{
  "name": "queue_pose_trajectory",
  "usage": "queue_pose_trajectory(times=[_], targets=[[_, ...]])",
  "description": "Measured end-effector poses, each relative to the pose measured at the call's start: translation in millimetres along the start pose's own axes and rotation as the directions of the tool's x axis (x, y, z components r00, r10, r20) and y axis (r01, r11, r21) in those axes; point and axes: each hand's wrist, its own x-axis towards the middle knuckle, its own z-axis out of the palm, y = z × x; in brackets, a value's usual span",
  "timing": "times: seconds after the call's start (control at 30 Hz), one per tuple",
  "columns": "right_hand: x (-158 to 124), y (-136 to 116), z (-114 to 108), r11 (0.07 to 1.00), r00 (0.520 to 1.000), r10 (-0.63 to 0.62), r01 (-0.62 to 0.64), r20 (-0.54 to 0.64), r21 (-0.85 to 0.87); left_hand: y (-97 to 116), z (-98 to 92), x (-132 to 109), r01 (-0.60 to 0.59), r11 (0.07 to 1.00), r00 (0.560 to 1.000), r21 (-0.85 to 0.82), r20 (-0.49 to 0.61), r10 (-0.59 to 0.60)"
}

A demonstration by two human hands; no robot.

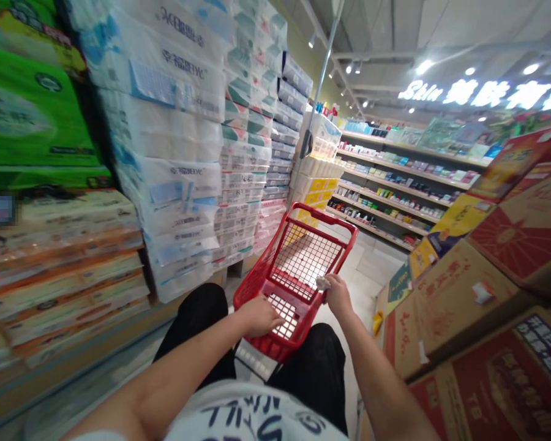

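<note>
Pinching a small crumpled whitish wad (322, 283), the right hand (338, 296) is risking dropping it by loosening, the left hand (259, 316) gripping unclearly.

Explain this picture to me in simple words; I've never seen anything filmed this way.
There is no machine here: these are a person's own bare hands, seen by one head-worn camera looking forward and down. The left hand is at the near part of a red shopping cart; whether it touches is hard to tell. The right hand, by the cart's right side, holds a small pale item, too blurred to identify. Wrapped packs are stacked on the left, cardboard boxes on the right, and stocked shelves stand ahead.
</note>
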Motion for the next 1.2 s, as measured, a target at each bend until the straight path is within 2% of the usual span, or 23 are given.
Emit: queue_pose_trajectory(times=[0.07, 0.13, 0.27, 0.33, 0.4, 0.5, 0.63, 0.73, 0.8, 0.83, 0.93, 1.0, 1.13, 1.2], targets=[[-6, -6, 4, 1.0, 1.0, -0.003, 0.003, -0.016, 0.025, -9, -5.6, 0, 0.032, 0.999, 0.999, 0.001, 0.026, -0.032], [-12, -17, 9, 1.0, 1.0, 0.004, -0.004, -0.012, 0.015, -9, -8.8, 0, 0.083, 0.997, 0.996, 0.0, 0.04, -0.083], [-26, -47, 26, 1.0, 1.0, -0.011, 0.011, -0.008, -0.019, 17, -3.7, 2, 0.196, 0.981, 0.98, 0.002, 0.036, -0.196], [-33, -63, 33, 0.997, 0.997, -0.069, 0.07, 0.032, -0.024, 30, 0.9, 2, 0.342, 0.939, 0.939, 0.028, -0.042, -0.341], [-37, -78, 36, 0.99, 0.987, -0.129, 0.134, 0.097, -0.051, 34, 3.1, 1, 0.397, 0.916, 0.915, 0.053, -0.106, -0.39], [-37, -97, 33, 0.972, 0.973, -0.152, 0.179, 0.174, -0.152, 23, 1.5, -2, 0.37, 0.927, 0.922, 0.066, -0.145, -0.358], [-32, -120, 34, 0.952, 0.974, -0.145, 0.185, 0.173, -0.245, 4, -0.7, -6, 0.359, 0.929, 0.925, 0.091, -0.165, -0.342], [-28, -129, 39, 0.924, 0.92, -0.303, 0.348, 0.249, -0.162, -5, -1.5, -8, 0.35, 0.932, 0.927, 0.095, -0.178, -0.33], [-24, -127, 40, 0.898, 0.875, -0.388, 0.43, 0.288, -0.096, -8, -3.7, -9, 0.333, 0.938, 0.933, 0.092, -0.173, -0.314], [-23, -123, 39, 0.902, 0.88, -0.382, 0.421, 0.282, -0.092, -10, -5.2, -10, 0.322, 0.942, 0.937, 0.091, -0.172, -0.303], [-21, -112, 37, 0.956, 0.963, -0.222, 0.246, 0.152, -0.159, -15, -8.6, -12, 0.295, 0.951, 0.944, 0.091, -0.184, -0.275], [-24, -111, 39, 0.969, 0.979, -0.183, 0.195, 0.087, -0.15, -19, -8.4, -12, 0.29, 0.952, 0.943, 0.094, -0.199, -0.268], [-26, -114, 46, 0.916, 0.9, -0.399, 0.401, 0.175, 0.026, -23, -5.8, -11, 0.273, 0.957, 0.943, 0.094, -0.222, -0.247], [-25, -110, 45, 0.913, 0.891, -0.406, 0.406, 0.201, 0.046, -22, -6.1, -11, 0.249, 0.964, 0.949, 0.095, -0.224, -0.223]])
